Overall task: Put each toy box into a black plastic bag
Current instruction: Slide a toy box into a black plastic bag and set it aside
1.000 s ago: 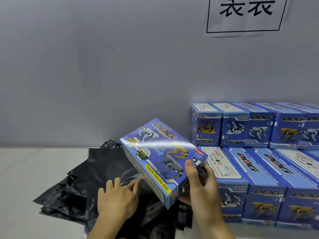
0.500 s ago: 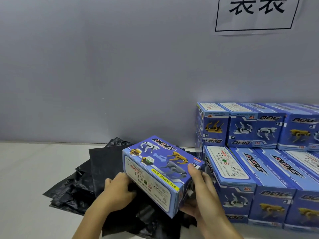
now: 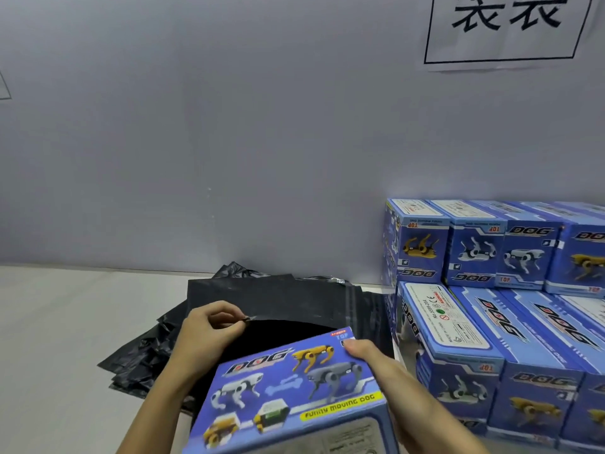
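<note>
Head view. A pale grey table point(image 3: 59, 322) meets a plain grey wall point(image 3: 229, 126) along a straight seam. A white paper sign point(image 3: 507, 27) with two black characters in a black frame hangs on the wall at upper right. A loose pile of black plastic bags point(image 3: 278, 299) lies on the table against the wall, its layers fanned out to the left. The left hand point(image 3: 206, 332) pinches the edge of the top bag between thumb and forefinger, lifting it so that a dark mouth shows beneath. The right hand point(image 3: 376, 365) has its grip closed on the right end of a blue toy box point(image 3: 294, 388), thumb on the printed top face; the box is held tilted at the bag's mouth, its far corner over the opening. To the right, stacked toy boxes point(image 3: 507, 322) stand in rows, the rear row against the wall.
</note>
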### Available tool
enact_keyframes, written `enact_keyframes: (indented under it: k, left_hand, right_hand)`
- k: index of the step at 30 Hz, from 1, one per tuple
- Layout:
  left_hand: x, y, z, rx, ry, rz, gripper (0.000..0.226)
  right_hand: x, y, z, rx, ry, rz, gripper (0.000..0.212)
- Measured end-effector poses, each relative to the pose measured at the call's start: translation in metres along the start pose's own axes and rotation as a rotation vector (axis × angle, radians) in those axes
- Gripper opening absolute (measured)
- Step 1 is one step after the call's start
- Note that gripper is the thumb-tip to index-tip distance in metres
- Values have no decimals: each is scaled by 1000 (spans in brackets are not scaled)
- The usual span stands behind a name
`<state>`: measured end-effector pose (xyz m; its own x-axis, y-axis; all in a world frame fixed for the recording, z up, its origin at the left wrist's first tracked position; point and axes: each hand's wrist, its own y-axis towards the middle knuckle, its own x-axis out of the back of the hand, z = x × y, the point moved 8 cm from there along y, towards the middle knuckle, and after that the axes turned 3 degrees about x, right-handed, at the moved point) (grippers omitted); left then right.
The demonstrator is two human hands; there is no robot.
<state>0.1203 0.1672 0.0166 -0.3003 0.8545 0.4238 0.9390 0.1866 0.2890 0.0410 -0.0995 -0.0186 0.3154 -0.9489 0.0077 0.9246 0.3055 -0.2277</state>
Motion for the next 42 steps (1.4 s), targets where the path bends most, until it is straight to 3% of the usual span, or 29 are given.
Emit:
enact_keyframes:
  k: [3, 10, 14, 20, 32, 42]
  left_hand:
    - [-1, -2, -14, -111, 38, -23, 24]
    - [4, -10, -41, -350, 225, -80, 14]
    - [10, -12, -44, -331, 150, -94, 24]
    - [11, -13, -44, -274, -21, -93, 31]
    - [-17, -21, -61, -385, 214, -117, 21]
    - [-27, -27, -69, -422, 207, -90, 17]
  right_hand:
    - [15, 8, -3, -57, -11, -140, 63]
    - [22, 7, 3, -21, 46, -261, 63]
    - [33, 3, 6, 26, 54, -402, 62]
    - [33, -3, 12, 69, 50, -466, 65]
    - [-1, 0, -14, 47, 340, -566, 39]
    - [5, -6, -8, 142, 297, -662, 48]
